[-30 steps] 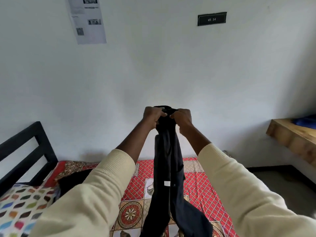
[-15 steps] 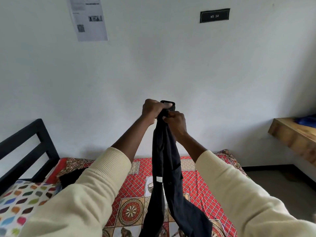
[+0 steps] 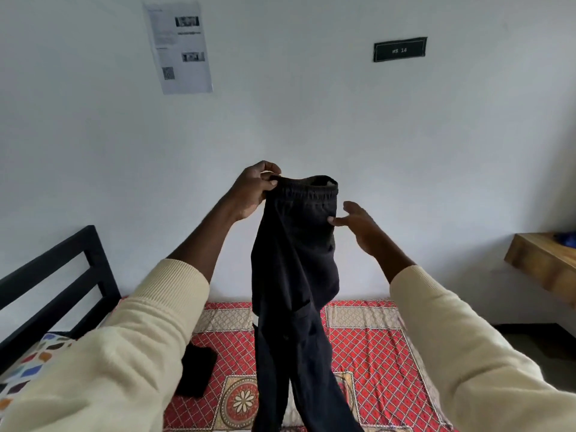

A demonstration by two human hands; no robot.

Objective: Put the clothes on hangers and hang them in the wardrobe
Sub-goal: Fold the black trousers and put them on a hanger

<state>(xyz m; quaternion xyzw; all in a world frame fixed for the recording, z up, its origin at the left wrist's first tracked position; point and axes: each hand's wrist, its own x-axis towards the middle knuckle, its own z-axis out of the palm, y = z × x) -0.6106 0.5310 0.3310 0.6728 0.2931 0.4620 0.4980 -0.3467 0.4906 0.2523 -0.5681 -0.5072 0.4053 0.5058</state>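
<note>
A pair of black trousers [image 3: 293, 275] hangs in the air in front of me, waistband up and legs dangling over the bed. My left hand [image 3: 254, 190] pinches the left end of the elastic waistband. My right hand [image 3: 358, 226] is to the right of the waistband with fingers spread, and its fingertips touch the cloth's right edge. No hanger and no wardrobe are in view.
Below lies a bed with a red patterned sheet [image 3: 367, 347], a black bed frame [image 3: 62, 275] at the left and a colourful pillow [image 3: 28, 369]. Another dark garment [image 3: 196, 369] lies on the sheet. A wooden shelf [image 3: 542, 263] juts out at the right wall.
Both hands held the bunched waistband together before. Now my right hand has let go and moved right, and the waistband has spread open. My left hand still holds its end.
</note>
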